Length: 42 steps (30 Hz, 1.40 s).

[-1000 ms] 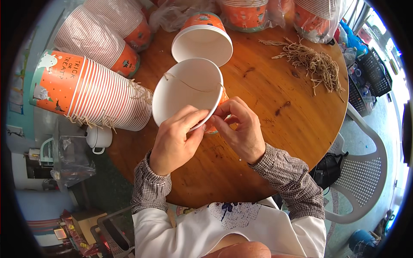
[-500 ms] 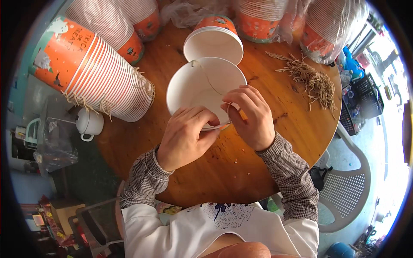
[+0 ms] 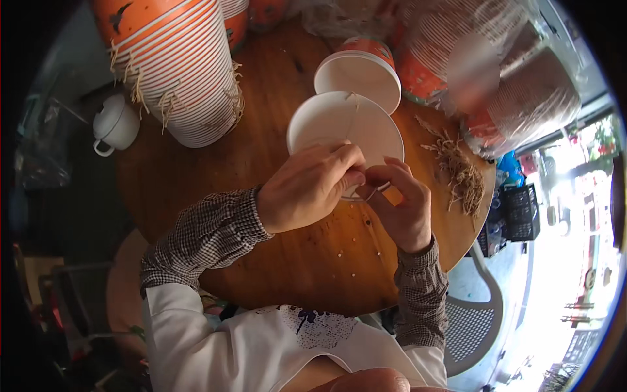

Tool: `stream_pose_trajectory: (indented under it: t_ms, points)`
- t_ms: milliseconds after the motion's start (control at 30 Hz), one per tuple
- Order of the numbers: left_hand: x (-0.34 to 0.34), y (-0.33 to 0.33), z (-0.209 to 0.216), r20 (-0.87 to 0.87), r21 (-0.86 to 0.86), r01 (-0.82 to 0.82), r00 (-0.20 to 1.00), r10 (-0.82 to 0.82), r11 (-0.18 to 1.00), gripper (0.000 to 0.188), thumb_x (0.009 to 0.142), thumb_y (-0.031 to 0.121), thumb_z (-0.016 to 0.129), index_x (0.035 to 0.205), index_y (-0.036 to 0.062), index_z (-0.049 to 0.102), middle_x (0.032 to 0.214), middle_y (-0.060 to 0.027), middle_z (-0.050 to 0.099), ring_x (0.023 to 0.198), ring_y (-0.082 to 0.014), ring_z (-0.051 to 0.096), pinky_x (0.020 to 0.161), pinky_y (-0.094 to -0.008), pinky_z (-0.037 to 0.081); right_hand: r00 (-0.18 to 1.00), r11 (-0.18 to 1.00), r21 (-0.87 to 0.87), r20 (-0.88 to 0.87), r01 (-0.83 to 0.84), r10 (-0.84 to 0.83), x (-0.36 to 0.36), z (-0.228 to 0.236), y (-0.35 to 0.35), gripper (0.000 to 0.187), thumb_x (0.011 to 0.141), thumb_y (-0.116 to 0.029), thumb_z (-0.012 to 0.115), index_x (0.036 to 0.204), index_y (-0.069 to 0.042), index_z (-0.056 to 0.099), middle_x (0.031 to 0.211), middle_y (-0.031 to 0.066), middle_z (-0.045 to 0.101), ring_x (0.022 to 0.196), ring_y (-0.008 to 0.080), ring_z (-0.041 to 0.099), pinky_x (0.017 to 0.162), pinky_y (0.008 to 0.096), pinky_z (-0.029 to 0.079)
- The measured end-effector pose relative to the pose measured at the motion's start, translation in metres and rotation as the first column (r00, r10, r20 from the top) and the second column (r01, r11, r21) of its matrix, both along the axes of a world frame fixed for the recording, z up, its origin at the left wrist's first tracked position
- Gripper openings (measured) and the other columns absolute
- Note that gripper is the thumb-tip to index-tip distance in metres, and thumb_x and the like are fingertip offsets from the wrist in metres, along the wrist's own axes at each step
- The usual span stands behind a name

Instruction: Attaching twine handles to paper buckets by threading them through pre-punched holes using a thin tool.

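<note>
A white-lined paper bucket (image 3: 320, 121) stands on the round table, its mouth tilted toward me. From its far rim a thin cord (image 3: 353, 111) hangs down inside. At the near rim, my left hand (image 3: 313, 179) is closed, thumb and fingers pinching the cord. My right hand (image 3: 406, 202) is closed beside it, a short loop of cord showing between its thumb and forefinger. The fingertips of both hands meet over the rim and partly hide the knot area. Right behind lies an orange paper bucket (image 3: 359, 81) on its side.
A tall stack of orange buckets (image 3: 179, 72) with cord ends sticking out leans at the left. Beside it is a white lidded mug (image 3: 117, 124). Loose cords (image 3: 457, 173) lie in a heap at the right. Plastic-wrapped bucket stacks (image 3: 522, 91) stand at the back right.
My view has turned, so the table things sit shifted. My left hand has come over the bucket's mouth to meet the right hand's fingertips, and the right hand has turned its palm more upward.
</note>
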<state>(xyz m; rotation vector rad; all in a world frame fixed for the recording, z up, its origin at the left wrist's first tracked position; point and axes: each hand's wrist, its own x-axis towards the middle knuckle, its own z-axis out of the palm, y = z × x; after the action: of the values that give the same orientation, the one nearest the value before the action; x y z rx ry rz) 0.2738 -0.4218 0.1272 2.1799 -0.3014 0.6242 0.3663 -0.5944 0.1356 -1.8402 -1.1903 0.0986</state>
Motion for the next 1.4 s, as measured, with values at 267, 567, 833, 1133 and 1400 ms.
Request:
stream_pose_trajectory:
  t_ms: [267,567,833,1133,1400]
  points:
    - [-0.003,0.001,-0.003,-0.019,-0.281,0.009,1.0,-0.015,0.96,0.016,0.088,0.0,0.06,0.103,0.0003,0.053,0.094,-0.0132,0.064,0.087,-0.0322,0.065,0.072,-0.0358,0.052,0.966,0.967,0.143,-0.186,0.209,-0.181,-0.009,-0.016,0.004,0.011,0.08,0.001,0.069,0.09,-0.004,0.066,0.078,0.0055,0.067,0.078,0.0182,0.066,0.101,0.0379,0.04]
    - [0.007,-0.003,0.003,-0.158,-0.212,-0.005,0.987,-0.029,0.977,0.017,0.082,0.013,0.07,0.09,0.0015,0.061,0.082,-0.0126,0.069,0.077,-0.0304,0.068,0.068,-0.0394,0.052,0.974,0.955,0.229,0.076,0.19,-0.212,-0.011,-0.009,0.004,0.018,0.077,0.008,0.065,0.093,0.0,0.065,0.094,0.0112,0.064,0.089,0.0226,0.064,0.083,0.0314,0.05]
    - [0.008,0.002,0.012,-0.263,-0.266,-0.026,0.964,-0.047,0.964,0.009,0.086,0.008,0.067,0.088,-0.0007,0.064,0.076,-0.0124,0.068,0.072,-0.0179,0.069,0.065,-0.0314,0.052,0.873,0.965,0.257,0.456,0.059,-0.174,-0.005,0.009,-0.015,0.022,0.079,0.013,0.063,0.096,-0.001,0.062,0.095,0.0147,0.07,0.097,0.0274,0.069,0.089,0.0406,0.053]
    - [0.009,-0.003,0.002,-0.049,-0.267,0.192,0.976,-0.213,0.944,0.011,0.085,0.013,0.067,0.086,0.0018,0.068,0.076,-0.0152,0.067,0.07,-0.0306,0.067,0.065,-0.0382,0.051,0.97,0.999,0.025,0.242,0.021,-0.027,0.022,0.015,0.005,0.013,0.082,0.003,0.066,0.092,-0.005,0.068,0.095,0.0025,0.072,0.089,0.0189,0.069,0.101,0.0448,0.042]
    - [0.012,-0.001,-0.001,-0.132,-0.533,0.179,0.948,-0.29,0.827,0.016,0.087,0.011,0.066,0.092,-0.004,0.068,0.081,-0.0162,0.07,0.07,-0.02,0.069,0.067,-0.0307,0.053,0.995,0.963,0.252,-0.034,0.095,-0.089,0.009,0.005,-0.024,0.026,0.08,-0.006,0.071,0.104,0.002,0.065,0.103,0.0131,0.068,0.106,0.0277,0.062,0.101,0.0417,0.041]
